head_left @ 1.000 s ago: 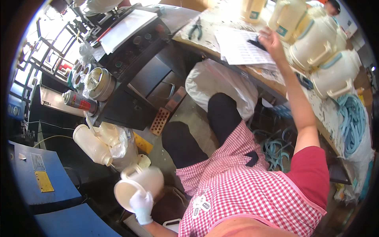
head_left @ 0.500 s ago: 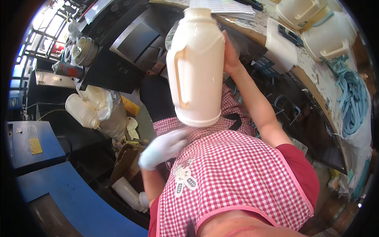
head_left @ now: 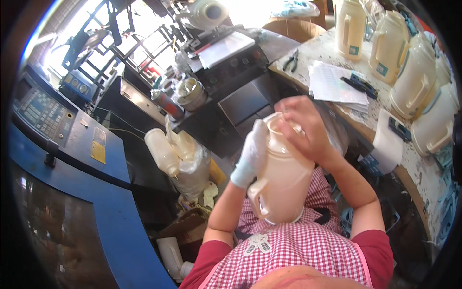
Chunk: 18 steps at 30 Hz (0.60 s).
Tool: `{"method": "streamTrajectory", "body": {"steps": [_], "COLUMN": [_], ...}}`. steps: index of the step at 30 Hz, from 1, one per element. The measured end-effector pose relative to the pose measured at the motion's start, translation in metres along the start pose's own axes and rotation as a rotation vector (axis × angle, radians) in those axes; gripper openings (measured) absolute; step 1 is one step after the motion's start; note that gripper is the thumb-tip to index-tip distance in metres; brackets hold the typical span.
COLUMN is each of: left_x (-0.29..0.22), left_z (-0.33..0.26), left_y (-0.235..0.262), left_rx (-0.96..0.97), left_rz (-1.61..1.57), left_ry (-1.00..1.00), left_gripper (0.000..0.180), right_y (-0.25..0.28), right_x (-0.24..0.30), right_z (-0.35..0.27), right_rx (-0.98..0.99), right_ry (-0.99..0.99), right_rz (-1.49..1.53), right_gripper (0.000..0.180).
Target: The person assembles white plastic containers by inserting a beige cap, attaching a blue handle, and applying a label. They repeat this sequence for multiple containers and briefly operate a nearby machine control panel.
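A cream plastic jug body [head_left: 284, 185] with a side handle rests against my apron, its round mouth tilted up and away from me. My left hand [head_left: 252, 151], in a white glove, is closed around the left side of its neck. Over the jug's mouth, my bare right hand [head_left: 308, 132] bends its fingers at the rim. The fingertips are slightly blurred, and whatever they pinch is hidden.
Several similar cream jugs [head_left: 415, 91] stand along the worn workbench [head_left: 301, 72] at right, near papers [head_left: 332, 83], pliers [head_left: 291, 61] and a dark cutter [head_left: 360, 86]. A bag of cream plastic pieces [head_left: 190, 176] sits left of me, beside a blue machine [head_left: 110, 207].
The jug has come down toward my lap and tilted. My left hand has moved up onto its neck, and my right hand has shifted from its side to its mouth. The view has swung.
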State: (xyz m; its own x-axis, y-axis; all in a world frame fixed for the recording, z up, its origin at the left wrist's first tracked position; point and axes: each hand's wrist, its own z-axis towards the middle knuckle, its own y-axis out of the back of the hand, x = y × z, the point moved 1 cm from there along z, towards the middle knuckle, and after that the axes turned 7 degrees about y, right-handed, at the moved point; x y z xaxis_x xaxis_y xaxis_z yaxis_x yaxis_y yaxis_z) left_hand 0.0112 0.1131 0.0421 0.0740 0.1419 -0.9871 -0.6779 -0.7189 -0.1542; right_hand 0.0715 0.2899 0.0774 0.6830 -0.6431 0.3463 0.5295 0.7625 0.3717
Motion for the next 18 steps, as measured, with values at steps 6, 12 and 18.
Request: {"method": "streamTrajectory", "body": {"steps": [6, 12, 18], "left_x": [0.011, 0.028, -0.015], "left_z": [0.014, 0.034, 0.005], "left_y": [-0.009, 0.001, 0.024], "left_rx": [-0.021, -0.026, 0.037], "left_rz": [0.267, 0.26, 0.172], "left_ry": [-0.133, -0.051, 0.026], "left_gripper": [0.044, 0.044, 0.063], "right_y": [0.015, 0.011, 0.001], "right_x": [0.013, -0.019, -0.218], "right_z": [0.003, 0.008, 0.038], "right_rx": [0.223, 0.354, -0.108], "right_ry": [-0.014, -0.129, -0.839], "right_rz": [-0.069, -0.001, 0.414], "right_gripper": [0.017, 0.039, 0.053]}}
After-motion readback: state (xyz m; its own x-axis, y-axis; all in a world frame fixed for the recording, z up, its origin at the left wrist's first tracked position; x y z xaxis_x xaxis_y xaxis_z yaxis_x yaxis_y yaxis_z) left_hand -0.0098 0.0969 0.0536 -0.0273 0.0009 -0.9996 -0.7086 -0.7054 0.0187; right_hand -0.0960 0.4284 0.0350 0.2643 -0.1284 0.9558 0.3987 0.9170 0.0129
